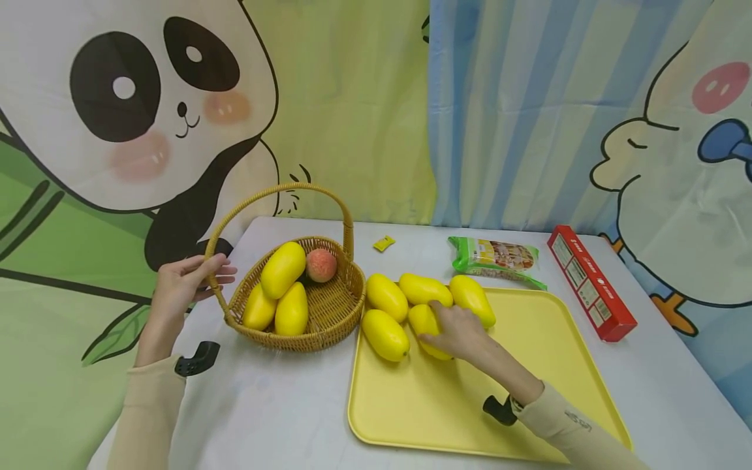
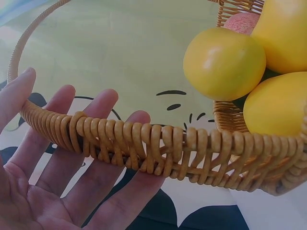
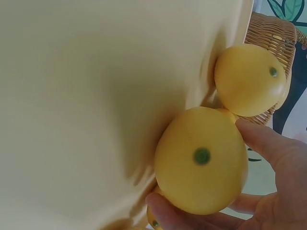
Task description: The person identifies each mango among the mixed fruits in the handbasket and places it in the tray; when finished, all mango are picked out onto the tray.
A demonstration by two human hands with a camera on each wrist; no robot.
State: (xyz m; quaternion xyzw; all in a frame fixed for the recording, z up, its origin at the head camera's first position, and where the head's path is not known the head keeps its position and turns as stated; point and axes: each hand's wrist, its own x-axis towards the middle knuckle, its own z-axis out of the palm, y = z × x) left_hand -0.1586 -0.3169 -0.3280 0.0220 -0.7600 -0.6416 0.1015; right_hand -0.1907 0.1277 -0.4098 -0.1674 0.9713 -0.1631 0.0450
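My left hand point(image 1: 179, 287) is at the left side of a wicker basket point(image 1: 329, 313). Its fingers are spread and fairly straight behind the woven edge point(image 2: 158, 143) in the left wrist view, the thumb touching the handle's foot. Inside the basket lie three yellow mangoes point(image 1: 284, 271) and a pink peach point(image 1: 321, 266). Over the yellow tray point(image 1: 470, 405), my right hand point(image 1: 461, 329) grips a mango point(image 3: 220, 177), thumb on one side and fingers on the other. Several other mangoes point(image 1: 385, 335) lie around it, at the tray's far left corner.
Behind the tray lies a green-edged food packet point(image 1: 499, 254). A long red box point(image 1: 590, 281) is to the right. One small yellow wrapped sweet point(image 1: 384, 243) sits behind the mangoes. A printed curtain point(image 1: 352, 130) hangs at the table's back edge.
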